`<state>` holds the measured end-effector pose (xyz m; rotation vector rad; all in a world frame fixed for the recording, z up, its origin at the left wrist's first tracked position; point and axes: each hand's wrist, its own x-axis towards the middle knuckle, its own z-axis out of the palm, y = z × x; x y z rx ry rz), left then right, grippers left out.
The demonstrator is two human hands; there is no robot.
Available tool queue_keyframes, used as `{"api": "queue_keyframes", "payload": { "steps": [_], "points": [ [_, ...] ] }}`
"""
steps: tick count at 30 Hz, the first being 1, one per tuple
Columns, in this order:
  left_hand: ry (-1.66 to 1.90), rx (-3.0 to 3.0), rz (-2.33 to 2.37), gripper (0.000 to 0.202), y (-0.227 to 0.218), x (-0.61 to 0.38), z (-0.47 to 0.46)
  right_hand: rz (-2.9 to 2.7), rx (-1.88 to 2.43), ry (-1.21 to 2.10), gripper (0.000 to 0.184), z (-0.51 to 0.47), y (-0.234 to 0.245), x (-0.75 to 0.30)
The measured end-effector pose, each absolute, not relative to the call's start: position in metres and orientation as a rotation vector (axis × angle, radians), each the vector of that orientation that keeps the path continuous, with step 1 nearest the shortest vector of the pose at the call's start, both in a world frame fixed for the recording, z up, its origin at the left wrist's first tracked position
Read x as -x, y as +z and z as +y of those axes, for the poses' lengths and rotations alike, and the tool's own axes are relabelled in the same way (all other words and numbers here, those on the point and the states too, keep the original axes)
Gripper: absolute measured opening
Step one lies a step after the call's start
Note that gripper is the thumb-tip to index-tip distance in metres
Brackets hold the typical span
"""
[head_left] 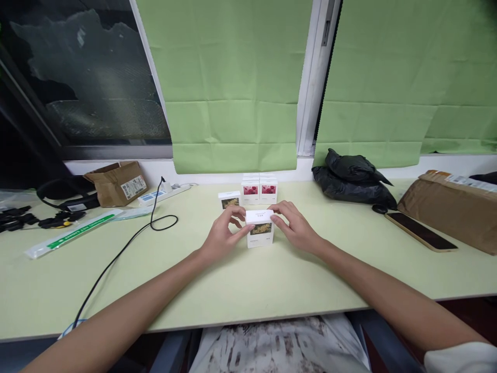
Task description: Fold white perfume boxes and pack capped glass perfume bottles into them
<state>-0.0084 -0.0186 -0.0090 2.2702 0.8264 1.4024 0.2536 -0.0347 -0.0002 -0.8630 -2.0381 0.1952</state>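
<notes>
A small white box [260, 239] with a dark picture of yellow flowers stands upright on the pale green table [303, 287]. My left hand [224, 232] grips its left side, thumb on the front edge and fingers curled behind. On the opposite side my right hand [294, 227] holds the top right corner between thumb and fingers. Just behind my left hand stands a similar white box [229, 197] with a yellow flower picture, partly hidden. Farther back, white boxes with pink pictures [259, 191] are set close together in rows.
At left lie a black cable [128, 246], a power strip [165, 194], an open cardboard box [118, 184] and a green-and-white plastic packet [73, 234]. To the right are a black plastic bag [353, 178], a phone [421, 231] and a brown parcel [452, 207]. Green curtains [233, 93] hang behind.
</notes>
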Motion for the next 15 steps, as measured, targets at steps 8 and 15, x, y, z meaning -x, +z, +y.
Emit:
{"api": "queue_keyframes", "payload": {
  "steps": [8,15],
  "points": [
    [1.283,-2.334,0.850,0.028,-0.0062,0.0070,-0.0233,-2.033,0.832,0.201,0.022,-0.0363,0.0010,-0.2544],
    [1.306,-2.304,0.862,0.023,-0.0048,0.0053,-0.0241,-2.048,0.835,0.164,0.024,-0.0372,0.0023,-0.2534]
  ]
}}
